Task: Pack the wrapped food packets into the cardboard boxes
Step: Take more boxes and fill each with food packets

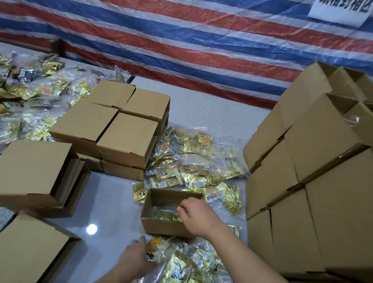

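A small open cardboard box (156,225) stands on the grey table in front of me, with gold wrapped food packets (165,215) lying inside it. My right hand (197,216) reaches over the box's right side, its fingers bent down onto those packets; what they hold is hidden. Just below the box, my left hand (135,259) grips the edge of a clear bag of gold and orange packets (155,247). More bagged packets (188,269) lie in a heap near the table's front edge.
Behind the open box lies another pile of bagged packets (193,163). Closed boxes (118,125) are stacked centre-left, open-sided boxes (30,173) at the left, and a tall box stack (318,179) at the right. Loose packets (22,104) cover the far left, and a striped tarp (186,34) hangs behind.
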